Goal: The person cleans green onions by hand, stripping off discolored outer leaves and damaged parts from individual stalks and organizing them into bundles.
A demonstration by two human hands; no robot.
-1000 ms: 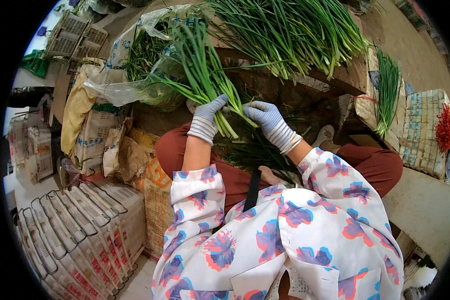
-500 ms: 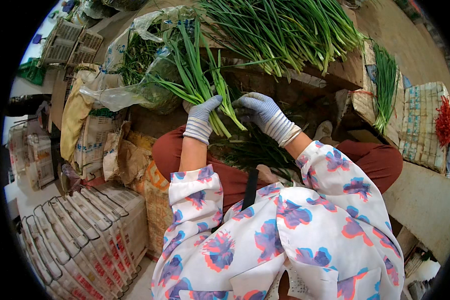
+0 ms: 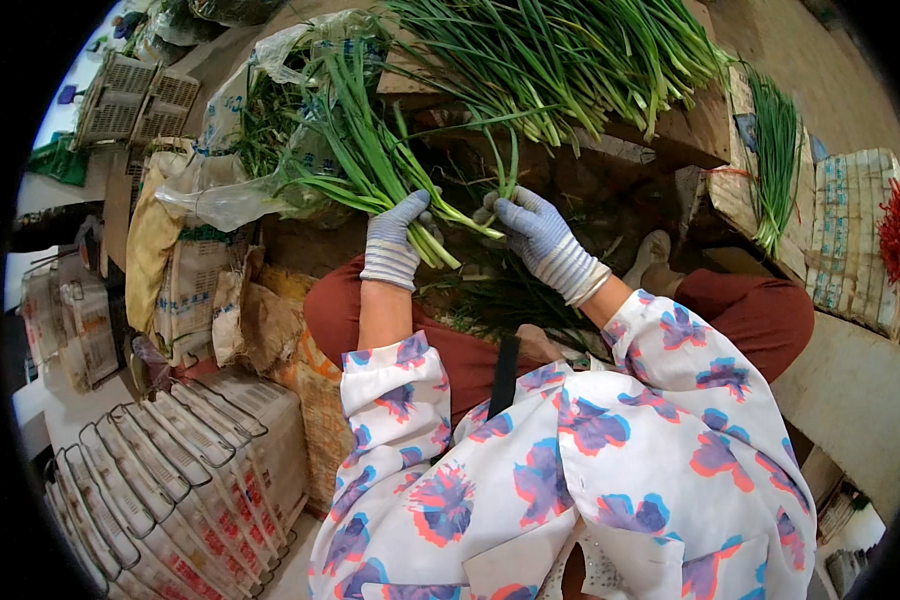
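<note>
My left hand (image 3: 398, 238), in a striped grey-white glove, is closed around a small bunch of garlic chives (image 3: 365, 150). Their pale cut ends point down to the right and the green leaves fan out up to the left. Just right of these ends my right hand (image 3: 540, 235), gloved alike, pinches a few loose chive leaves (image 3: 503, 165) that stand up from its fingers. Its fingertips are partly hidden behind the hand. Beyond both hands a large heap of garlic chives (image 3: 570, 70) lies on a wooden board (image 3: 705, 125), stem ends toward me.
A clear plastic bag (image 3: 230, 195) of green scraps stands at the far left. Stacked white crates (image 3: 180, 470) with wire handles are at the near left. On the right are a bundle of chives (image 3: 773, 160) and red ties (image 3: 896, 235) on a pale woven block (image 3: 850, 240).
My right hand has turned more upright and now has leaves standing from its fingers. The bunch in my left hand has tilted further left, its stem ends swinging right.
</note>
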